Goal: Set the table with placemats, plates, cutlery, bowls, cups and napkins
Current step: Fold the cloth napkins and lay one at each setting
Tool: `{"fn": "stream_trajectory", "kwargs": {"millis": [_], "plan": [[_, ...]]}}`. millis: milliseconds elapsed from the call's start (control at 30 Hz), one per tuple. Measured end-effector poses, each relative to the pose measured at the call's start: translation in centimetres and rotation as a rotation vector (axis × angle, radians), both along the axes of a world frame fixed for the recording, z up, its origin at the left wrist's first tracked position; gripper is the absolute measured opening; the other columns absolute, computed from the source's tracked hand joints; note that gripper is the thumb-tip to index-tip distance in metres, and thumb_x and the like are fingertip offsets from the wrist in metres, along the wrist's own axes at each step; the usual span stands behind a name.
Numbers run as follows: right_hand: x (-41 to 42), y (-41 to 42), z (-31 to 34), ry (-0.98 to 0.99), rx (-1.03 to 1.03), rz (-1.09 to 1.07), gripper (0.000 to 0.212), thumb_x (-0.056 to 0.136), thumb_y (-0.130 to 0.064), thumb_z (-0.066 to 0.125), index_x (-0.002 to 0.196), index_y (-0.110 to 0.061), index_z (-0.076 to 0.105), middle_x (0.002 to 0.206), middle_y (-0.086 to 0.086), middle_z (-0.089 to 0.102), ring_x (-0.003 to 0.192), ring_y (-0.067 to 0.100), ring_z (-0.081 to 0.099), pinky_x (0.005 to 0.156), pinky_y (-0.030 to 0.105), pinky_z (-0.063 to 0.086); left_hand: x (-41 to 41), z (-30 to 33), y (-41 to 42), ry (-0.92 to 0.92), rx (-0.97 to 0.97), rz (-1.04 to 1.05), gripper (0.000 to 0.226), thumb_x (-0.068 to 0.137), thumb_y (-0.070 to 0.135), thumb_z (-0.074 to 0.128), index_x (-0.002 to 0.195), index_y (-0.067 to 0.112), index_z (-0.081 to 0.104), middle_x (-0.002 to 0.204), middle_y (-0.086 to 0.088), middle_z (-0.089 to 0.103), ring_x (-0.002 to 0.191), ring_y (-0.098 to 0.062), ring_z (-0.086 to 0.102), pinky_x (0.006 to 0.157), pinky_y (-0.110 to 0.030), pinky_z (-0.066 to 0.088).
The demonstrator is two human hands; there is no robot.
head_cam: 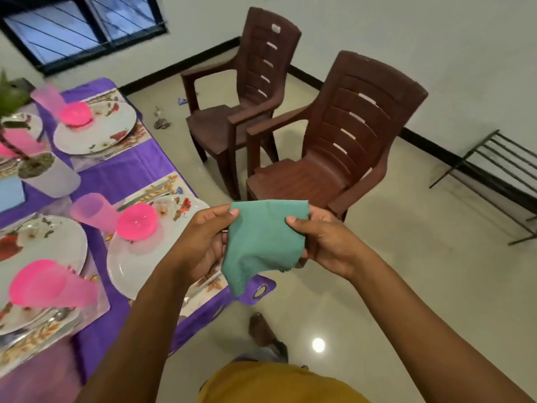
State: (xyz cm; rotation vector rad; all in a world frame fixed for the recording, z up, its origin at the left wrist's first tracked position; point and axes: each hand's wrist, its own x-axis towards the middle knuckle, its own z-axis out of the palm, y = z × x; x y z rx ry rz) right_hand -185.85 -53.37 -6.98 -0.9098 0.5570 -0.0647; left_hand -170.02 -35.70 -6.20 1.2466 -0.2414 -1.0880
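Note:
A green cloth napkin (pixel 263 242) hangs in front of me, beside the table's right edge. My left hand (pixel 203 242) pinches its upper left corner and my right hand (pixel 322 239) pinches its right side. On the purple tablecloth (pixel 128 173) lie floral placemats with white plates. The nearest plate (pixel 136 263) carries an upturned pink bowl (pixel 137 221), with a pink cup (pixel 93 212) lying beside it. A far plate (pixel 98 132) holds another pink bowl (pixel 76 113). At the left, a third plate (pixel 40 242) sits behind a pink bowl and cup (pixel 49 286). Cutlery lies along the placemats.
Two brown plastic chairs (pixel 334 146) (pixel 241 91) stand on the tiled floor right of the table. A black metal rack (pixel 494 175) stands by the right wall. A potted plant (pixel 37 167) in a white cup sits mid-table. My foot (pixel 261 330) is below the napkin.

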Motion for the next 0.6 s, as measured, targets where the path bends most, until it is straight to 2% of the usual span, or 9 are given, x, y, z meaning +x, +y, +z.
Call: {"fn": "stream_trajectory", "kwargs": {"millis": [67,167,233,333,400,467,500,600], "plan": [[1.9,-0.7,-0.1,0.058,-0.01,0.015,0.033,0.103,-0.004,0.056,0.135,0.001,0.061,0.106,0.015,0.072,0.071,0.014,0.071,0.048,0.023,0.054,1.9,-0.7,-0.1,0.025,0.076,0.023,0.03,0.107,0.012,0.049,0.128,0.002,0.068,0.123,-0.021,0.073,0.101,-0.03,0.077,0.085,-0.037,0.063],[5.1,-2.0,0.0,0.118,-0.052,0.036,0.029,0.104,-0.003,0.053,0.131,0.0,0.063,0.104,0.015,0.072,0.073,0.014,0.069,0.051,0.024,0.055,5.1,-1.8,-0.9,0.017,0.185,0.021,0.03,0.107,0.011,0.051,0.131,0.002,0.067,0.12,-0.019,0.075,0.099,-0.029,0.077,0.08,-0.035,0.065],[7.5,-2.9,0.6,0.119,-0.147,0.065,0.03,0.105,-0.002,0.051,0.132,-0.002,0.063,0.107,0.017,0.072,0.075,0.018,0.069,0.055,0.026,0.054,7.5,-2.0,-1.4,0.03,0.168,0.015,0.032,0.106,0.008,0.052,0.135,0.002,0.065,0.124,-0.02,0.073,0.098,-0.026,0.077,0.076,-0.032,0.064],[11.1,-4.1,2.4,-0.022,-0.395,0.119,0.032,0.103,0.005,0.049,0.127,-0.009,0.067,0.119,0.021,0.072,0.098,0.036,0.065,0.083,0.049,0.052,10.7,-0.9,-1.8,0.005,0.069,0.032,0.035,0.103,0.005,0.053,0.137,0.007,0.064,0.131,-0.016,0.071,0.112,-0.029,0.073,0.086,-0.034,0.064],[13.2,-4.7,3.6,-0.133,-0.572,0.212,0.041,0.097,0.017,0.046,0.113,-0.007,0.076,0.115,0.02,0.075,0.102,0.034,0.069,0.091,0.054,0.055,13.0,0.1,-1.9,-0.033,0.017,0.091,0.033,0.096,0.006,0.059,0.128,0.006,0.069,0.129,-0.018,0.071,0.11,-0.031,0.074,0.091,-0.037,0.062],[15.0,-5.2,4.7,-0.193,-0.693,0.302,0.055,0.086,0.03,0.038,0.094,-0.003,0.081,0.108,0.008,0.079,0.102,0.023,0.075,0.087,0.034,0.06,14.9,1.1,-1.8,-0.133,0.034,0.112,0.024,0.095,0.007,0.059,0.109,0.008,0.078,0.123,-0.021,0.073,0.104,-0.034,0.073,0.087,-0.039,0.063],[15.6,-5.6,5.1,-0.214,-0.736,0.328,0.058,0.082,0.033,0.035,0.09,-0.002,0.081,0.109,0.006,0.079,0.103,0.02,0.075,0.086,0.028,0.059,15.7,1.4,-1.6,-0.204,0.064,0.109,0.026,0.098,0.004,0.057,0.1,0.011,0.082,0.121,-0.022,0.073,0.102,-0.035,0.072,0.083,-0.039,0.063],[17.4,-6.9,5.4,-0.24,-0.84,0.359,0.054,0.085,0.03,0.037,0.092,-0.001,0.081,0.116,0.006,0.077,0.11,0.019,0.072,0.089,0.027,0.058,17.3,2.9,-1.4,-0.32,0.103,0.093,0.04,0.101,-0.005,0.052,0.087,0.014,0.084,0.116,-0.019,0.076,0.102,-0.032,0.076,0.079,-0.033,0.065]]}}
